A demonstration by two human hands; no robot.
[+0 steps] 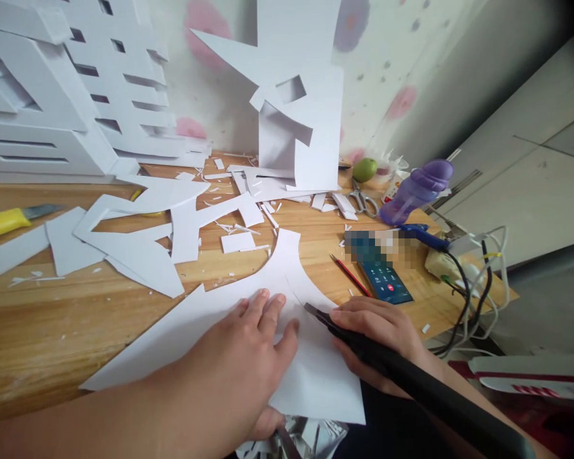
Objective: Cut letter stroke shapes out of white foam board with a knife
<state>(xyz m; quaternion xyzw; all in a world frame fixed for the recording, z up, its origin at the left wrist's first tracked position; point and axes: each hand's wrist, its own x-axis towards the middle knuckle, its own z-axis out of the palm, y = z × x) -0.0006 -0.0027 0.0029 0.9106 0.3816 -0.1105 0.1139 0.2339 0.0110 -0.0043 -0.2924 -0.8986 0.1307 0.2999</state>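
My left hand lies palm down on a white foam-board-like sheet, fingers stretched out on its surface. Its thumb shows at the sheet's near edge, beside a dark strip I cannot make out. Wrapped around a black craft knife, my right hand holds the blade tip against the sheet, right of the left fingers. A thin curved line runs up from that tip towards the sheet's narrow neck. The sheet's far edges curve inward on both sides. Below its near edge, white scraps show in a bag-like container.
Cut white pieces and a yellow-handled knife lie left. White cut-out structures stand behind. To the right are a red pencil, phone, scissors, purple bottle, green fruit and cables.
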